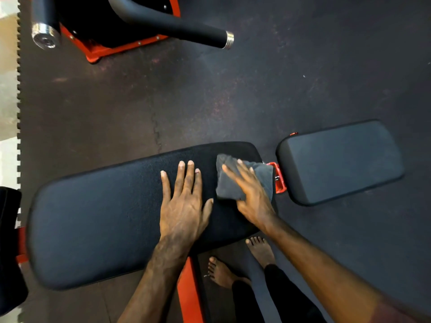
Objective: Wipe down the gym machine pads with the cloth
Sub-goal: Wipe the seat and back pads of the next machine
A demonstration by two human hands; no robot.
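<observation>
Dark rubber flooring (210, 94) surrounds a long black bench pad (98, 220). On its right end lies the grey cloth (233, 183), pressed flat under the right hand (250, 193), fingers spread and nearly straight, likely for wiping. Left hand (184, 201) rests open, palm down, probably bracing. Smaller pad (340, 162) waits beside.

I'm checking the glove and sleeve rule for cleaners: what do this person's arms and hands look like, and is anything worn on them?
Both hands, left and right, are bare: no gloves, rings or watch visible. Both forearms are uncovered, with no sleeve in view. Nails are short and unpainted.
</observation>
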